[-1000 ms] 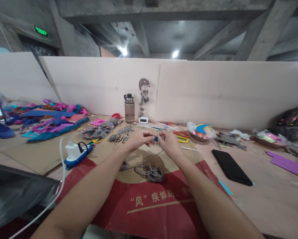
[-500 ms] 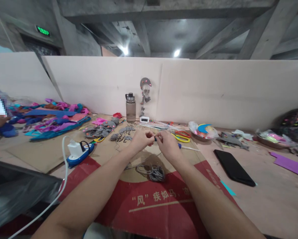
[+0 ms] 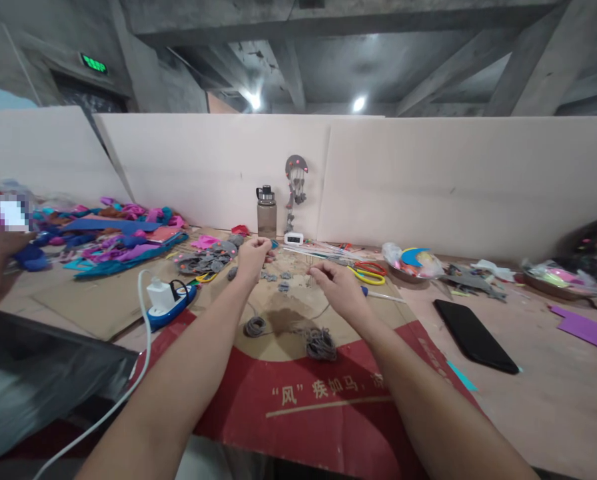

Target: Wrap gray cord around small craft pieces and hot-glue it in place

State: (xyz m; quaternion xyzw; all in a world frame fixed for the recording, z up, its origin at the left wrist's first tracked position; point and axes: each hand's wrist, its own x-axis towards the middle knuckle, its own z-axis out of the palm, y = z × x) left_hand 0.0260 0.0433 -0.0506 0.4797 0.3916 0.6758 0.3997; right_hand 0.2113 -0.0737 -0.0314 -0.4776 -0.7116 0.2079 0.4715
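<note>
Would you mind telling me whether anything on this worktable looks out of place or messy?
Nothing looks damaged or spilled. The grey cord lies in a tangled heap on the cardboard near the right hand, and the white cable trails loose toward the near edge.

Two ceiling lamps (image 3: 359, 104) glare as blown-out white spots under dim concrete, while pale wall panels (image 3: 428, 180) bounce soft, even light over the table (image 3: 528, 400). Shadows are faint. The left hand (image 3: 253, 257) and right hand (image 3: 336, 287) look sharp at centre. The edges bow and smear, and a pixelated patch (image 3: 8, 213) sits far left.
</note>
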